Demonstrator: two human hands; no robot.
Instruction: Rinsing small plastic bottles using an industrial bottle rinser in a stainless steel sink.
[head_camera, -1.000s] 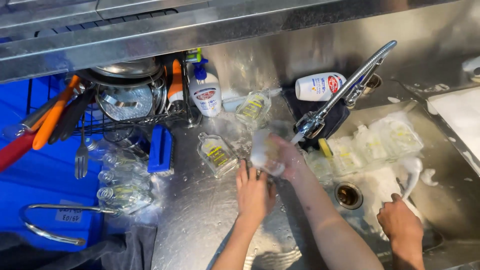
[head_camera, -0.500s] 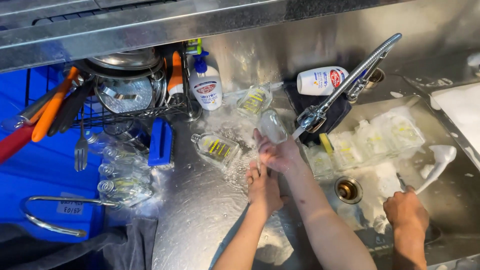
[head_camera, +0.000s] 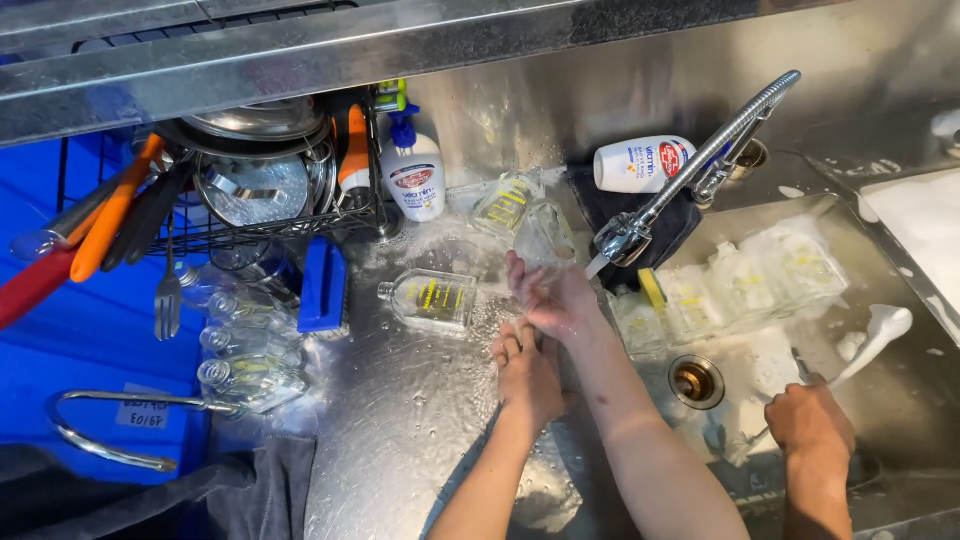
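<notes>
Glass bottle (head_camera: 545, 235), wet and likely slippery, fragile; right hand (head_camera: 550, 300) grips its base, left hand (head_camera: 525, 365) open beside.

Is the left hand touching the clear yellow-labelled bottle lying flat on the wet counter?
Apart. The head view shows a strip of wet steel counter between the left hand and the bottle lying beyond its fingertips.

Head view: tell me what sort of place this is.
Probably a dishwashing station in a kitchen: a stainless steel sink under a swivel faucet, a wire rack of pot lids and utensils, and wet glass bottles on the steel counter.
</notes>
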